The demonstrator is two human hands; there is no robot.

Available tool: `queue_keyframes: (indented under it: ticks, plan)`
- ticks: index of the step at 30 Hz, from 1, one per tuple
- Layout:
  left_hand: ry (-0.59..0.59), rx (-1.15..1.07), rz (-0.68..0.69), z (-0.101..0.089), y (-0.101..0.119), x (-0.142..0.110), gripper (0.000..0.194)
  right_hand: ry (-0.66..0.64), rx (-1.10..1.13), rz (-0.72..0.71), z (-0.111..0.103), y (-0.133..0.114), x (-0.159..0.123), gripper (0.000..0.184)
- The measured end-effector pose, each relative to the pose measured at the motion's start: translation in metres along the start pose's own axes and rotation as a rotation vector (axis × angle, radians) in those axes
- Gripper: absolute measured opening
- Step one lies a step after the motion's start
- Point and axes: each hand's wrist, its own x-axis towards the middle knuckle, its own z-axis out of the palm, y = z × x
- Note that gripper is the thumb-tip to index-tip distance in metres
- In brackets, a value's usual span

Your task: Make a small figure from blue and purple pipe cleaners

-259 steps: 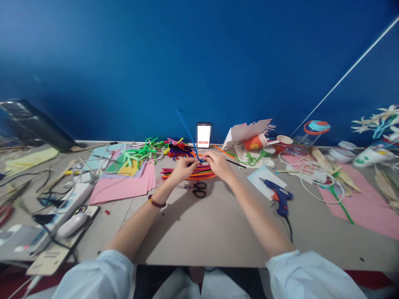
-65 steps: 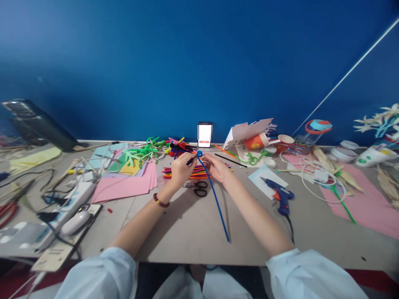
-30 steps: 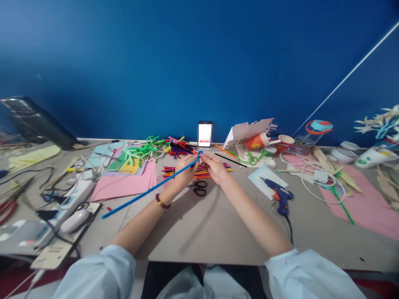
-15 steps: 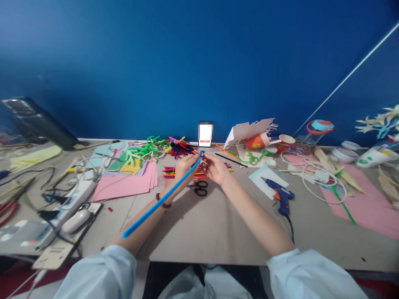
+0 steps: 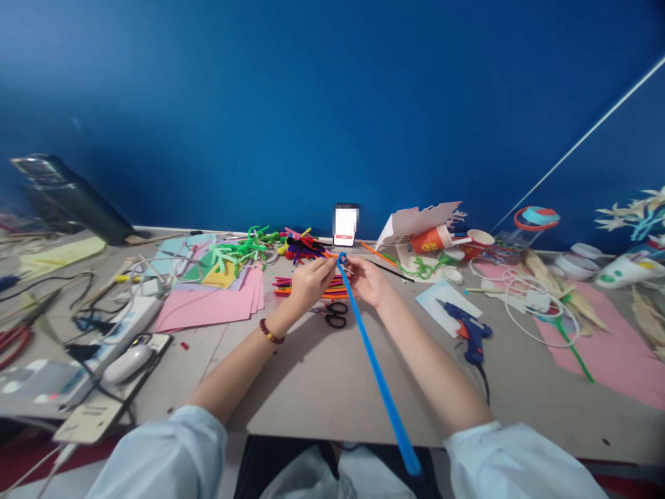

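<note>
A long blue pipe cleaner (image 5: 383, 388) is between my hands, its far end bent into a small curl. From the curl its free length runs down toward me, over the table edge at the lower right. My left hand (image 5: 313, 278) pinches close to the curl from the left, fingertips together; what else its fingers might hold is hidden. My right hand (image 5: 370, 283) closes on the curled end from the right with bent fingers. Just behind and below the hands lie black-handled scissors (image 5: 335, 315) and a row of coloured pipe cleaners (image 5: 283, 287).
A phone (image 5: 346, 225) stands against the blue wall. Green pipe cleaners (image 5: 244, 251) and pink paper (image 5: 213, 310) lie left, near a power strip (image 5: 122, 329). To the right are a blue glue gun (image 5: 470, 333), a white cable (image 5: 506, 326) and a red paper cup (image 5: 433, 239).
The free length of the blue pipe cleaner has swung from the lower left, across my left forearm, to the lower right. Both hands stay close together at its curled end.
</note>
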Motion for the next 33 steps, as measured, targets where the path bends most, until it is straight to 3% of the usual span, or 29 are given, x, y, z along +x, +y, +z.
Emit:
queue_keyframes:
  ticks: [3, 8, 13, 22, 27, 33]
  plan:
    - [-0.039, -0.285, -0.178, 0.001, 0.003, 0.006, 0.027, -0.019, -0.082, -0.066, -0.004, -0.002, 0.0, 0.02]
    - [-0.176, -0.857, -0.593, 0.005, 0.004, 0.014, 0.037, -0.018, -0.254, -0.202, -0.008, -0.004, 0.002, 0.024]
    - [-0.183, -1.016, -0.863, 0.004, 0.002, 0.013, 0.037, 0.05, -0.384, -0.411, -0.003, -0.007, 0.0, 0.022]
    - [-0.188, -1.067, -0.961, 0.0, 0.01, 0.015, 0.03, 0.029, -0.815, -0.691, -0.005, -0.01, -0.004, 0.019]
    - [-0.178, -1.038, -0.949, 0.002, 0.009, 0.014, 0.028, 0.056, -0.777, -0.572, 0.0, -0.007, -0.006, 0.023]
    - [-0.211, -1.2, -0.959, 0.012, 0.006, 0.008, 0.033, 0.1, -0.806, -0.517, 0.0, -0.009, -0.01, 0.025]
